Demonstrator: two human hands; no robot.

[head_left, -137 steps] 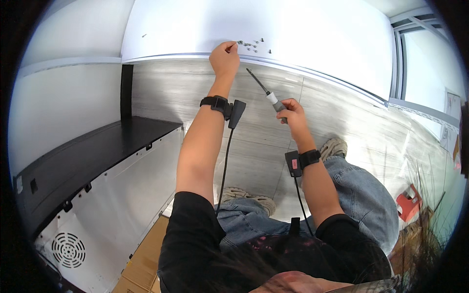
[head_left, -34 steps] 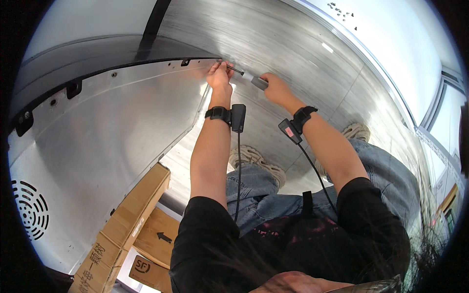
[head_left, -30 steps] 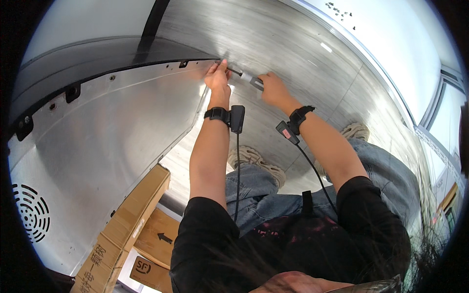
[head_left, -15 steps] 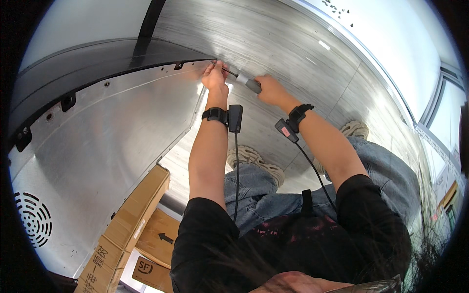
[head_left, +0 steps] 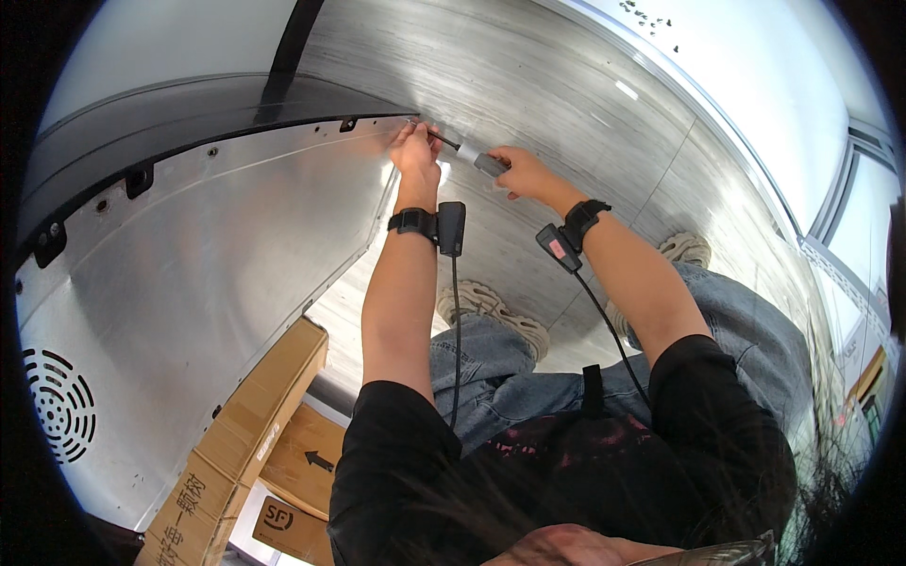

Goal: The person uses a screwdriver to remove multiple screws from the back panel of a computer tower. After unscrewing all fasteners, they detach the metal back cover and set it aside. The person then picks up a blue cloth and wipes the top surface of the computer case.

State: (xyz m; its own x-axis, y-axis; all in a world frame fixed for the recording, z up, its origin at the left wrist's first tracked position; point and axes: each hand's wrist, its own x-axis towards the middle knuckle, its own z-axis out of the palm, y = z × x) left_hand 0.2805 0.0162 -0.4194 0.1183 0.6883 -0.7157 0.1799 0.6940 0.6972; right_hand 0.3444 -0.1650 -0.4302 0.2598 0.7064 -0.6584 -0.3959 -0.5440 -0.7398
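Note:
A screwdriver [head_left: 468, 153] with a light and dark grey handle and a thin dark shaft points left toward the far corner of a large silver metal panel [head_left: 226, 255]. My right hand [head_left: 522, 174] grips the rear of its handle, with some fingers bent around it. At the panel's corner my left hand [head_left: 415, 151] has its fingers closed about the front end of the shaft. The tip and whatever it meets are hidden by these fingers. Along the panel's dark edge there are several holes and black brackets [head_left: 140, 179].
Cardboard boxes [head_left: 245, 415] stand against the panel's near side at lower left. A round vent grille [head_left: 58, 406] is cut in the panel. Black cabled devices [head_left: 451, 228] are strapped at both wrists. The grey wood-look floor [head_left: 528, 75] runs to a white wall [head_left: 746, 85].
My right hand's fingers have shifted and loosened somewhat on the screwdriver's handle, and its wrist has turned slightly. The left hand stays at the panel's corner.

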